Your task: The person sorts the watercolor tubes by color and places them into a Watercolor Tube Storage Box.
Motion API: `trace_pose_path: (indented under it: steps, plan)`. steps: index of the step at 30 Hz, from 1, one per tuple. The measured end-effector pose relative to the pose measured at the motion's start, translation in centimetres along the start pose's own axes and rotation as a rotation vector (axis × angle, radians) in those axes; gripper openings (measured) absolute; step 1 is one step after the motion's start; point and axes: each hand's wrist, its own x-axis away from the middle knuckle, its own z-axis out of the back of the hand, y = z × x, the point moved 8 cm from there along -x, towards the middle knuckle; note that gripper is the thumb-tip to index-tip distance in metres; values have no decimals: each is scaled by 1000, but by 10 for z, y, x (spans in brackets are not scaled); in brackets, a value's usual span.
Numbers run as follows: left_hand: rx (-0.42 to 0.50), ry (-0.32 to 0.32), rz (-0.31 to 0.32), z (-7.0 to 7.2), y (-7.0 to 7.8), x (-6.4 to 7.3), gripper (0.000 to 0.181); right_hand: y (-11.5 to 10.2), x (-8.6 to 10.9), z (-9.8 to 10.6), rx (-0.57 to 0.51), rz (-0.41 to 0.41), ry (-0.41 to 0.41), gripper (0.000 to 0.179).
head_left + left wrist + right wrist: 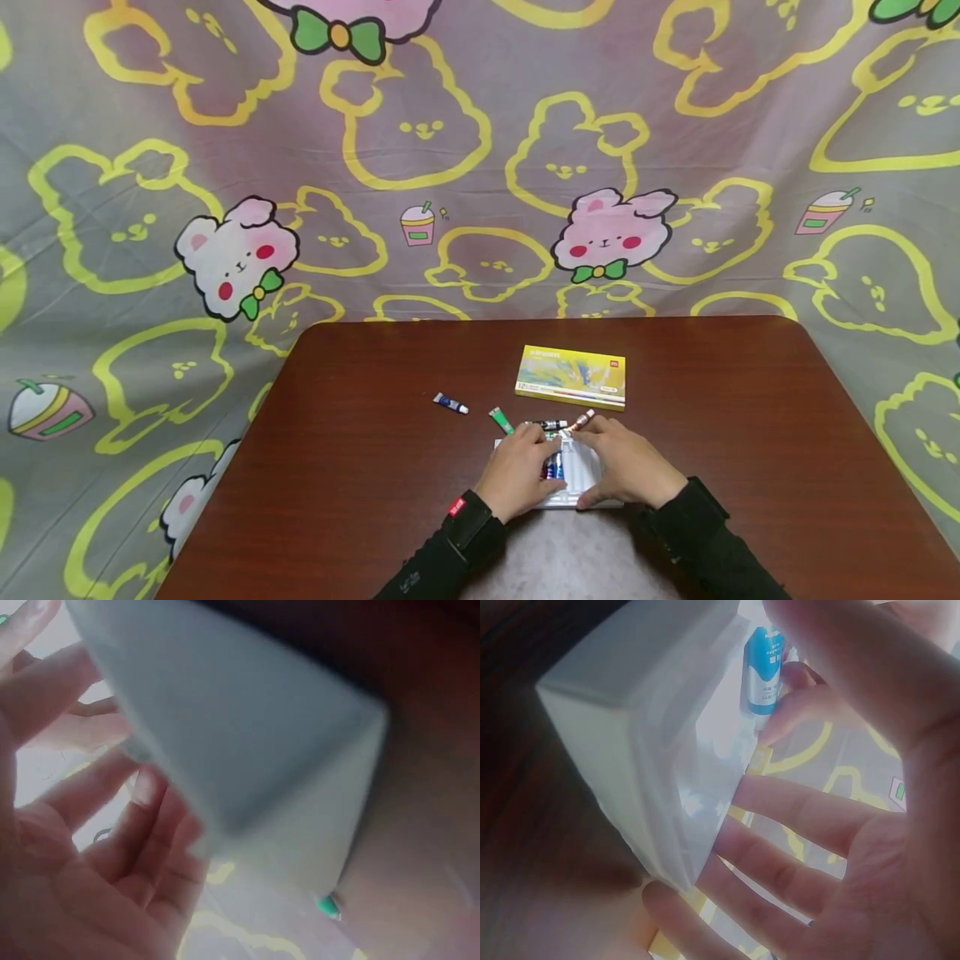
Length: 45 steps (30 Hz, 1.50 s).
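Note:
A white tray (581, 467) at the table's near edge holds blue-and-white paint tubes (555, 467) in its left part. Over that part, my left hand (517, 471) has its thumb at the near end of a blue tube and bent fingers at the far end. In the right wrist view a fingertip sits right at the end of the blue paint tube (763, 671). My right hand (633, 462) grips the tray's right side, thumb at the front edge, fingers at the back. The tray's wall (240, 712) hides part of the left fingers.
Just behind the tray lie a green tube (501, 420), a black-and-white tube (553, 425) and an orange-brown one (582, 419). Farther left is a dark blue tube (451, 403). A yellow paint box (570, 377) rests behind them on the brown table (360, 467).

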Motion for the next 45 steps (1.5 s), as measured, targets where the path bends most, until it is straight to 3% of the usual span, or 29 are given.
trace_pose_path:
  steps: [7,14,23,28,33,38,41,45]
  plan:
    - [-146,-31,-53,0,4,0,59,-1,1,2,-12,0,6,96]
    - [-176,-46,-73,3,5,1,56,-2,2,2,-14,-6,-2,95]
    - [-20,-51,-1,2,0,0,52,-2,2,2,-17,22,9,95]
    - [40,-57,-25,4,-7,-3,46,-3,2,3,-17,36,17,95]
    - [72,-31,10,11,-39,-4,41,-3,2,3,-9,28,15,96]
    - [75,44,155,17,-100,4,45,-3,3,3,-29,13,1,96]
    - [34,45,261,18,-133,14,48,-3,4,2,-37,14,-3,96]
    - [-5,62,335,22,-154,21,38,-3,4,3,-33,10,1,96]
